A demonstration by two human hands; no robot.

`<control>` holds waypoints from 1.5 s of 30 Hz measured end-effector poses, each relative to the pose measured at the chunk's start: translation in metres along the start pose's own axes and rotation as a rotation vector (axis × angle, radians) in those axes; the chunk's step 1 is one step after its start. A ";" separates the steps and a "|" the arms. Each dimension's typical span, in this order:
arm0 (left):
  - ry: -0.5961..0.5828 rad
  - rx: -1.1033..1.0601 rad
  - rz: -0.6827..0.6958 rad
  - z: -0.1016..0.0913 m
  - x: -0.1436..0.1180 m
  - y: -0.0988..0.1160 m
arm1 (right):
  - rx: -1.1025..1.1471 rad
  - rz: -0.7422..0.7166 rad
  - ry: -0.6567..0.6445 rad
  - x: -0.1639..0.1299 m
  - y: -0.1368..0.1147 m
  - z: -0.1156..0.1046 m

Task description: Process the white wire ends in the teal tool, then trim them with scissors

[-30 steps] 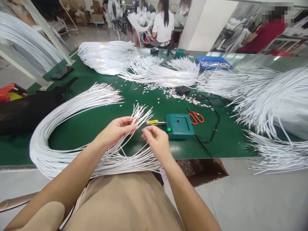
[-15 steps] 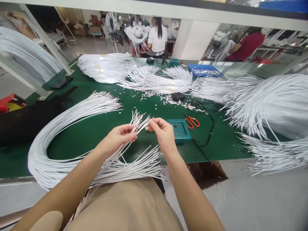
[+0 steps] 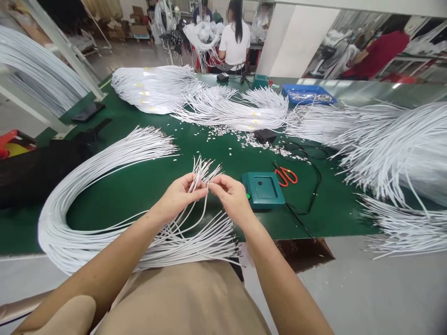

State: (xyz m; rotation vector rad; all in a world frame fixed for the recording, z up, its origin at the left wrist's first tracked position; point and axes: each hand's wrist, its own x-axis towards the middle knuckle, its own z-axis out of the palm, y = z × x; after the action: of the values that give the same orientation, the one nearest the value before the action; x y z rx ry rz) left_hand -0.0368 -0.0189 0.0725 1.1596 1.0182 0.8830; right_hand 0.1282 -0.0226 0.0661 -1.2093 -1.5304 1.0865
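Note:
A small cluster of white wires (image 3: 201, 170) stands between the fingers of my left hand (image 3: 183, 193), which is closed around them. Close beside it, my right hand (image 3: 228, 191) pinches a white wire near the cluster; its fingertips almost meet my left thumb. The wires run down into a large curved bundle of white wires (image 3: 57, 218) that loops round on the green table. More loose wire ends (image 3: 216, 237) fan out below my hands, near my lap. Just right of my right hand sits a green box-shaped device (image 3: 275, 197) with a green light.
Red-handled scissors (image 3: 285, 177) lie beyond the device, by a black cable (image 3: 316, 186). Small metallic pieces (image 3: 226, 133) are scattered ahead. More white wire bundles (image 3: 153, 88) and a blue tray (image 3: 291, 95) line the back. A wire heap (image 3: 394, 153) fills the right side. People sit beyond.
My right hand has moved slightly left, closer to my left hand, and now pinches at a wire by the cluster. The view has shifted a little, so the background appears higher.

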 end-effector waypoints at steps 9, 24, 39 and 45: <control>-0.088 0.000 -0.189 -0.002 0.026 -0.011 | -0.528 -0.162 -0.095 0.011 0.018 -0.015; -0.114 -0.128 -0.294 0.002 0.031 -0.040 | -1.067 -0.325 -0.358 0.007 0.025 -0.019; 0.117 0.022 -0.300 0.003 0.049 -0.041 | -1.184 -0.183 -0.281 0.025 0.035 -0.038; 0.102 0.070 -0.220 0.001 0.057 -0.049 | -1.182 -0.165 -0.266 0.028 0.040 -0.036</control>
State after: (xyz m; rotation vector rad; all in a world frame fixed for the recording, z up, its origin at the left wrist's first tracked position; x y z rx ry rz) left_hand -0.0169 0.0245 0.0147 1.0456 1.2431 0.7422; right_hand 0.1675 0.0147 0.0393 -1.6477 -2.5621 0.1317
